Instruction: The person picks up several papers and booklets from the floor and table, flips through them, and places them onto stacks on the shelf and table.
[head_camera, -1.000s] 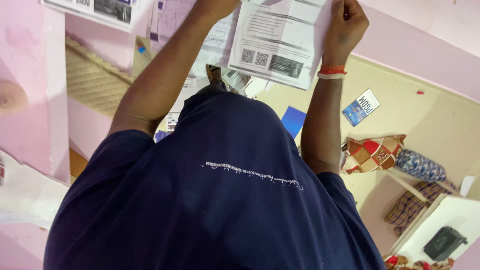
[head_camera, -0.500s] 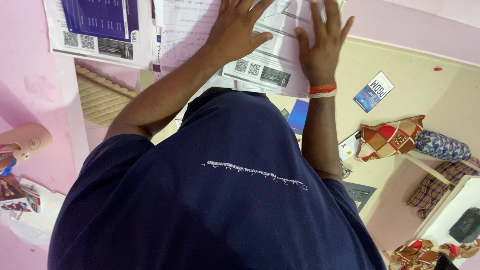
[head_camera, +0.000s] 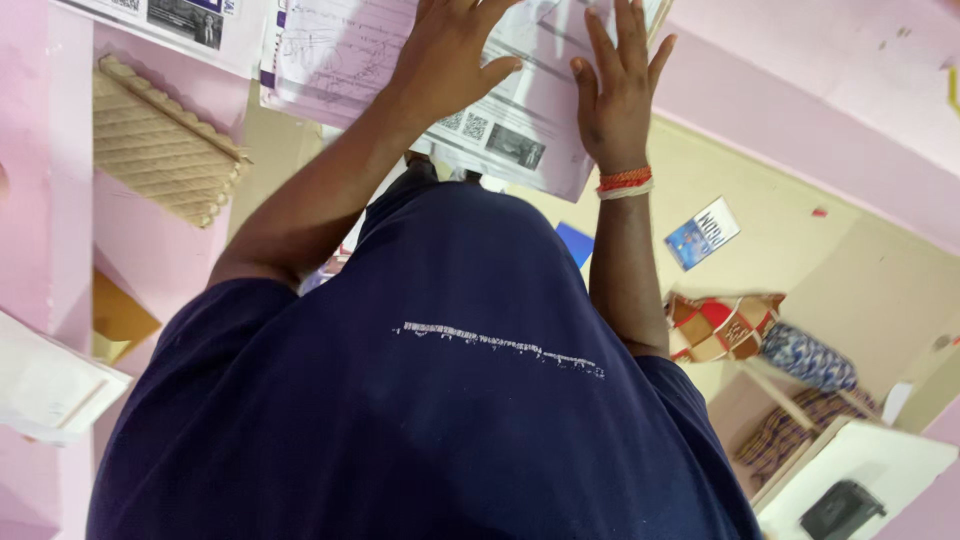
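Note:
My left hand (head_camera: 450, 55) and my right hand (head_camera: 612, 95) lie flat with fingers spread on a white printed sheet (head_camera: 520, 140), pressing it against the pink wall (head_camera: 780, 90) in front of me. Neither hand grips anything. The sheet's lower corner hangs free below my right palm. An orange and white band (head_camera: 624, 181) circles my right wrist. To the left, a second white sheet with purple print (head_camera: 330, 55) partly overlaps the first. My dark blue shirt (head_camera: 430, 400) fills the lower middle of the view and hides what is below my arms.
A cream woven panel (head_camera: 160, 145) sits on the wall at left. On the floor lie a blue booklet (head_camera: 702, 232), a blue sheet (head_camera: 575, 243), a patchwork cushion (head_camera: 722, 325) and a blue patterned bolster (head_camera: 810, 358). A white table (head_camera: 880, 460) carries a black object (head_camera: 840, 508).
A second ago both hands held the sheet by its top edge. They then went flat onto it and have stayed so. The view has swung a little to the right.

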